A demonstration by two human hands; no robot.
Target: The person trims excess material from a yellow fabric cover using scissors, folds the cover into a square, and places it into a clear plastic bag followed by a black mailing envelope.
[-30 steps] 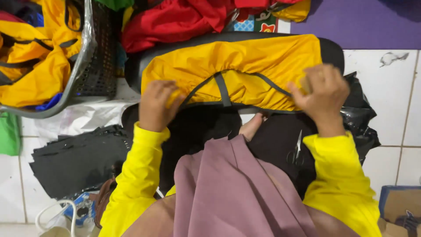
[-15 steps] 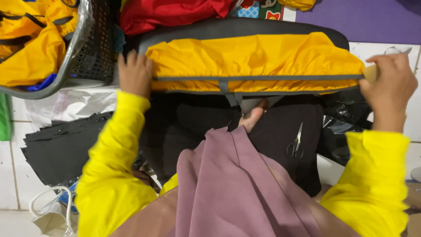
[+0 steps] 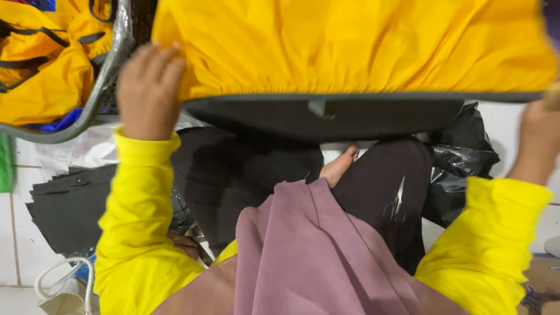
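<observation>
Sitting at the far left, a wire basket [image 3: 102,87] holds crumpled yellow fabric pieces with black straps [image 3: 41,64], and below it a stack of black sheets [image 3: 64,204] lies on the white tiled floor [image 3: 11,233]. A coil of white cord [image 3: 58,280] rests near the floor's bottom left corner. Just right of the basket, the left hand [image 3: 149,90] is raised with its fingers closed over the left end of a wide yellow fabric panel with a black lower band [image 3: 350,52], which stretches level across the top of the view. A small grey tab sits at the middle of that black band. Beneath the panel, a mauve cloth [image 3: 315,251] drapes down over the lap, and a pair of scissors [image 3: 396,204] lies on the black garment beside it. A crumpled black plastic bag [image 3: 466,157] sits right of the scissors. At the right edge, the right hand [image 3: 539,146] meets the panel's right end; its fingers are cut off, so its grip cannot be told.
</observation>
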